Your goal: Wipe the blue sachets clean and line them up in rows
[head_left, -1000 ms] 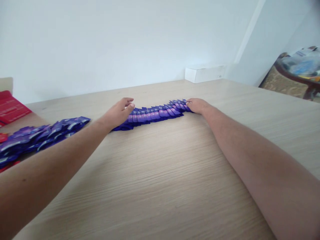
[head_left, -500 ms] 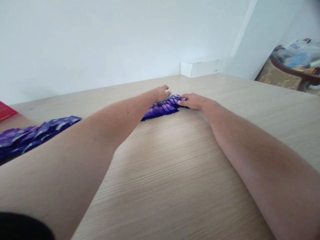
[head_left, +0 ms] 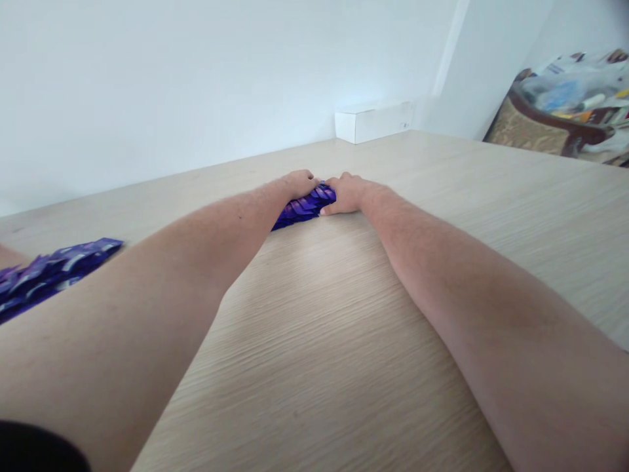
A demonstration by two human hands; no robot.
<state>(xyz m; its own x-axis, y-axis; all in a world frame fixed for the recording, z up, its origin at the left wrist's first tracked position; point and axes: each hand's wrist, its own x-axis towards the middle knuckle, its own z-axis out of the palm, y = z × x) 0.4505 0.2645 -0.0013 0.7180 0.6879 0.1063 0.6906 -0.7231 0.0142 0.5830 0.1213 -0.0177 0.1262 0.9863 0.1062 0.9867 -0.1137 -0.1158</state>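
Observation:
A row of overlapping shiny purple packets lies across the wooden table in front of me. At its right end, my right hand is closed round the packets, the thumb on the near side and the fingers over the top. My left hand grips the row from its far upper side, close to the right hand; most of its fingers are hidden behind the hand and the packets. A second heap of purple packets lies at the left, partly covered by my left forearm.
A long white box stands against the wall at the back. Part of another person's arm or hand shows at the left edge. Beyond the table, at the right, a wooden-framed chair carries plastic bags and assorted items.
My right hand has moved left and closed round the row's end, squeezing the packets closer together. My left hand has lowered onto them. The view has shifted; the red thing at left is gone.

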